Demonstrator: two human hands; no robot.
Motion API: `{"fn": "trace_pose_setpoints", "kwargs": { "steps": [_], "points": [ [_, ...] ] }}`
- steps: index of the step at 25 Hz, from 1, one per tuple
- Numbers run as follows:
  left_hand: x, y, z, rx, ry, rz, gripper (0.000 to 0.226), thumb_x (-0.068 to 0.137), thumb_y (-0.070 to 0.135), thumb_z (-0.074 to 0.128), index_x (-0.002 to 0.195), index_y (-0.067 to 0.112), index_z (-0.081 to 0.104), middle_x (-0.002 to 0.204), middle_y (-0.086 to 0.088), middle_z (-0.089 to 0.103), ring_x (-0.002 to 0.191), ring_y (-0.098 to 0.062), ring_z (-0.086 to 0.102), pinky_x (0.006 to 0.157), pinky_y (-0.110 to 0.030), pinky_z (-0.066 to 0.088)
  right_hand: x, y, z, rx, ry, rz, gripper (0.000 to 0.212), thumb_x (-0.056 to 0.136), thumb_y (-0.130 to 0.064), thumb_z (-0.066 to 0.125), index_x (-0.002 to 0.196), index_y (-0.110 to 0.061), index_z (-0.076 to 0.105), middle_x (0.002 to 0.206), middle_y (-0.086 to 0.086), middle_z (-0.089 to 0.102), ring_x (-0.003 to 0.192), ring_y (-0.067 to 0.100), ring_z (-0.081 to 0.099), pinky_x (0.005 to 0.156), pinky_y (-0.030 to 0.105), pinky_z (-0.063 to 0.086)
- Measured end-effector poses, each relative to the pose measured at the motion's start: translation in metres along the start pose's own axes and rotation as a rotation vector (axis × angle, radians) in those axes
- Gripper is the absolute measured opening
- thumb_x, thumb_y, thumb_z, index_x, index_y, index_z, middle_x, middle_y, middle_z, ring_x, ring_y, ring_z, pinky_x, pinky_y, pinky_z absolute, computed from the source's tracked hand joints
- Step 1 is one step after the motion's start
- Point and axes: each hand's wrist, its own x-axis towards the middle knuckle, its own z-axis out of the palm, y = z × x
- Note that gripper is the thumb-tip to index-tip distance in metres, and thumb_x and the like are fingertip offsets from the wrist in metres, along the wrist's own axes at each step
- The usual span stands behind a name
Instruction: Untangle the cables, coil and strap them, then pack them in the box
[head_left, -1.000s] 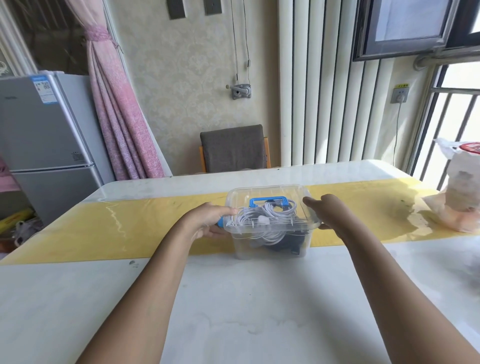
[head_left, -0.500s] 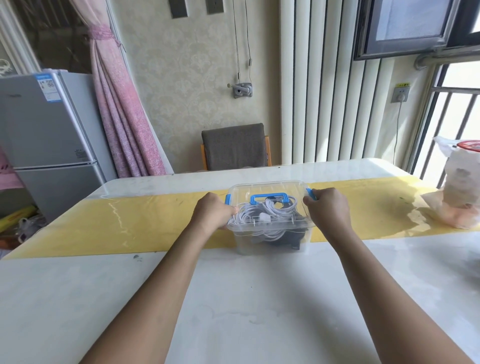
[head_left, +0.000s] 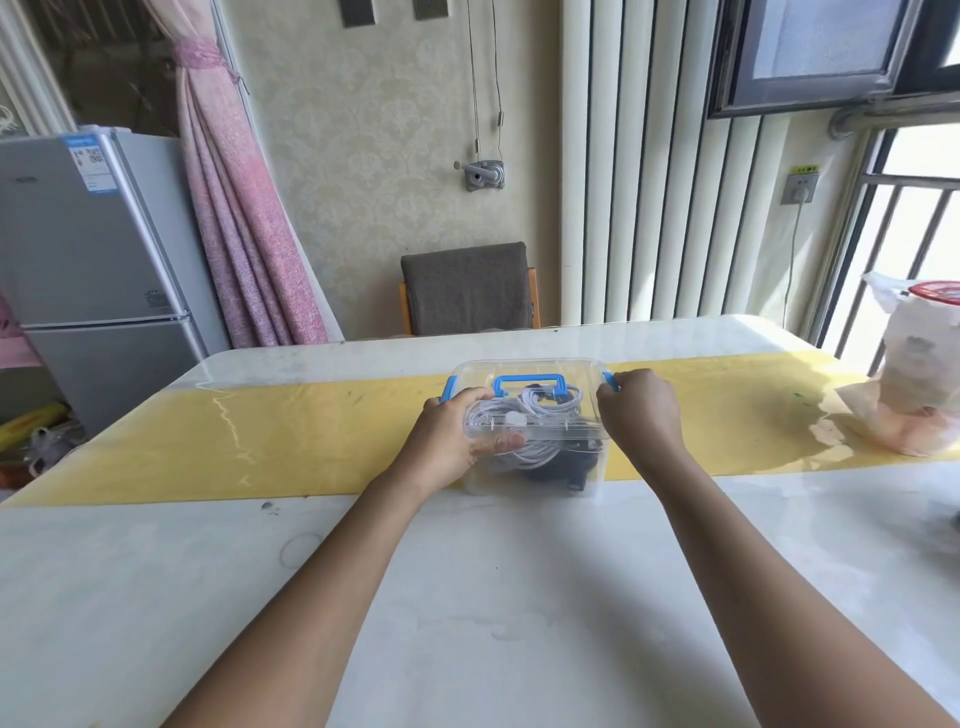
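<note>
A clear plastic box (head_left: 524, 371) with a blue handle (head_left: 529, 383) on its lid stands on the table's yellow runner. Through its walls I see coiled white cables (head_left: 524, 410) lying over a dark cable bundle (head_left: 563, 462). My left hand (head_left: 451, 441) grips the box's left end, thumb along the front wall, beside a blue side latch (head_left: 448, 387). My right hand (head_left: 641, 410) curls round the right end at the other blue latch (head_left: 610, 380).
The white marble table (head_left: 467, 597) carries a yellow runner (head_left: 311, 436). A white plastic bag with a red-lidded container (head_left: 919, 364) sits at the right edge. A grey chair (head_left: 467, 288) stands behind the table, a fridge (head_left: 93, 270) at left.
Both hands moved from the box's lower sides up onto its ends at the lid's latches. The left thumb now lies along the front wall. The box stays in place.
</note>
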Motion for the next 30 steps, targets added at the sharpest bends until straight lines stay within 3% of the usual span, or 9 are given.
{"fn": "trace_pose_setpoints", "kwargs": {
  "steps": [3,5,8,11,13,15,18,24,30],
  "points": [
    [0.0,-0.003,-0.003,-0.068,0.107,-0.005,0.057,0.053,0.065,0.075,0.097,0.035,0.056,0.11,-0.003,0.059,0.091,-0.015,0.05,0.064,-0.015,0.034,0.003,-0.003,0.006,0.075,-0.065,-0.043,0.021,0.087,-0.009,0.042,0.069,-0.002,0.047,0.057,0.005,0.04,0.053,0.022,0.035,0.046,0.027,0.023],
    [0.003,-0.005,-0.007,-0.102,0.165,-0.003,0.045,0.061,0.049,0.082,0.089,0.027,0.055,0.108,-0.002,0.061,0.089,-0.015,0.049,0.062,-0.018,0.034,0.003,-0.009,0.013,0.146,-0.147,-0.078,0.02,0.089,-0.015,0.043,0.086,-0.001,0.057,0.069,0.008,0.052,0.066,0.025,0.047,0.049,0.027,0.031],
    [0.014,-0.013,-0.019,-0.099,0.178,-0.03,0.041,0.065,0.042,0.083,0.085,0.023,0.053,0.111,-0.001,0.062,0.097,-0.016,0.051,0.071,-0.025,0.034,0.007,-0.016,0.022,0.388,-0.36,-0.028,0.048,0.096,-0.029,0.048,0.139,-0.008,0.044,0.121,0.01,0.059,0.106,0.025,0.057,0.082,0.032,0.049],
    [0.026,-0.022,-0.032,-0.056,0.176,-0.072,0.039,0.067,0.042,0.081,0.085,0.023,0.052,0.109,0.003,0.059,0.098,-0.016,0.049,0.074,-0.026,0.034,0.014,-0.009,0.032,0.747,-0.596,0.045,0.053,0.101,-0.035,0.041,0.149,-0.018,0.027,0.146,0.002,0.04,0.132,0.023,0.041,0.106,0.038,0.038],
    [0.037,-0.027,-0.035,-0.04,0.188,-0.09,0.039,0.07,0.041,0.081,0.088,0.02,0.053,0.107,0.004,0.056,0.099,-0.016,0.047,0.075,-0.026,0.033,0.018,0.008,0.041,0.597,-0.552,0.027,0.044,0.102,-0.027,0.039,0.144,-0.014,0.039,0.141,0.002,0.046,0.133,0.024,0.04,0.105,0.036,0.035],
    [0.046,-0.029,-0.036,-0.031,0.212,-0.093,0.039,0.07,0.041,0.08,0.089,0.019,0.053,0.108,0.003,0.055,0.099,-0.017,0.046,0.074,-0.027,0.033,0.016,0.027,0.052,0.221,-0.417,0.01,0.04,0.096,-0.013,0.044,0.134,-0.003,0.052,0.138,0.012,0.052,0.128,0.028,0.046,0.102,0.033,0.037],
    [0.063,-0.034,-0.039,-0.031,0.2,-0.115,0.041,0.07,0.043,0.08,0.09,0.019,0.053,0.11,0.0,0.055,0.102,-0.019,0.047,0.075,-0.028,0.035,0.013,0.042,0.061,-0.106,-0.369,-0.124,0.041,0.091,-0.008,0.043,0.13,-0.007,0.055,0.137,0.01,0.053,0.125,0.028,0.048,0.096,0.03,0.038],
    [0.088,-0.035,-0.042,-0.031,0.177,-0.166,0.043,0.072,0.041,0.079,0.097,0.018,0.053,0.124,-0.004,0.053,0.113,-0.02,0.046,0.083,-0.027,0.036,0.023,0.042,0.058,-0.253,-0.421,-0.169,0.044,0.094,-0.015,0.04,0.137,-0.017,0.049,0.133,0.007,0.055,0.119,0.025,0.051,0.088,0.028,0.042],
    [0.089,-0.03,-0.048,0.025,0.043,-0.231,0.047,0.077,0.045,0.075,0.108,0.019,0.052,0.135,-0.005,0.048,0.118,-0.02,0.046,0.086,-0.028,0.035,0.032,0.037,0.052,-0.4,-0.568,-0.223,0.038,0.094,-0.019,0.044,0.13,-0.011,0.055,0.129,0.008,0.057,0.115,0.026,0.053,0.085,0.028,0.043]
  ]
}}
